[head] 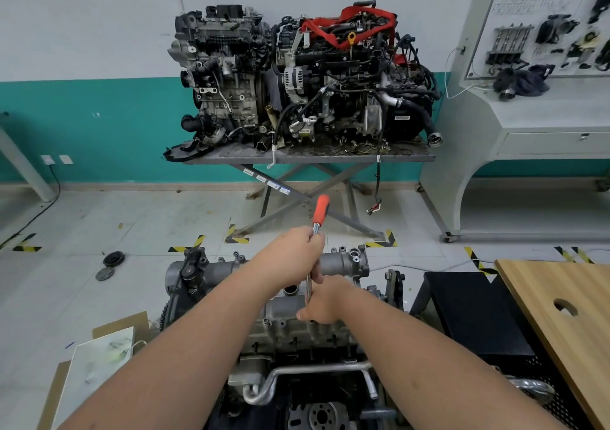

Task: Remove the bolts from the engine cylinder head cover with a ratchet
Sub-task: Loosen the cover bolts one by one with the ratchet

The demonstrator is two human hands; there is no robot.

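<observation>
A grey metal engine with its cylinder head cover (284,310) stands in front of me, low in the view. A ratchet with an orange grip (321,210) points up and away over it. My left hand (293,254) grips the steel shaft just below the orange grip. My right hand (325,302) wraps around the lower end of the ratchet, down on the cover. The ratchet's head and the bolt under it are hidden by my right hand.
Two engines (297,76) sit on a grey scissor-lift table (409,158) against the far wall. A wooden board (561,330) and a black crate (468,310) lie to the right. A paper bag (95,363) rests at the left. Two pulleys (114,259) lie on the floor.
</observation>
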